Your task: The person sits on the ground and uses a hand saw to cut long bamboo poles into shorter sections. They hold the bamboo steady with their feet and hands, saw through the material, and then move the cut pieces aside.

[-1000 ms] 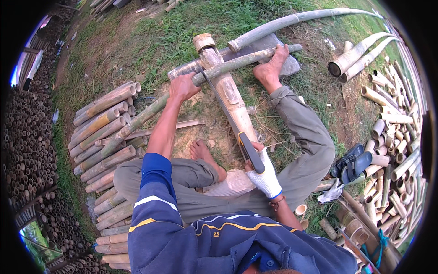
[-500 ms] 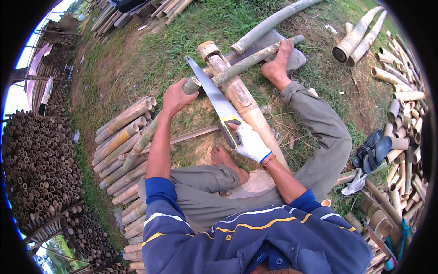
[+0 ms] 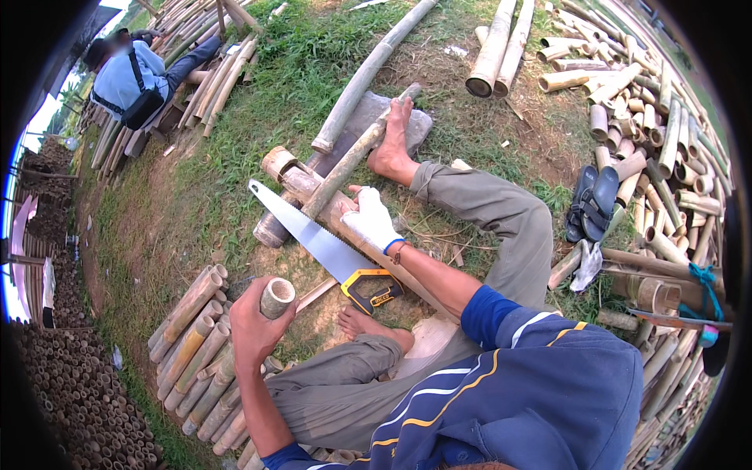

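Observation:
My left hand [image 3: 254, 325] is wrapped round a short bamboo piece [image 3: 278, 295], its cut end facing up, above a stack of cut bamboo [image 3: 196, 337]. In a white glove with bare fingertips, my right hand [image 3: 371, 219] is at the notched bamboo beam [image 3: 411, 278], fingers apart and no tool in them. A handsaw [image 3: 305, 239] with a yellow and black handle leans along the beam, loose from both hands. Across the beam lies a thin bamboo pole [image 3: 356, 157], its far part under my bare foot [image 3: 394, 145] by a flat stone [image 3: 415, 129].
A long bamboo pole [image 3: 372, 74] lies on the grass ahead. Black sandals [image 3: 593, 202] and a heap of bamboo pieces [image 3: 666, 149] are at the right. Another person [image 3: 133, 78] sits at the far left near more poles.
My right hand has let go of the saw and moved forward along the beam. My left hand has drawn the short bamboo piece back toward me, away from the pole. The view has turned.

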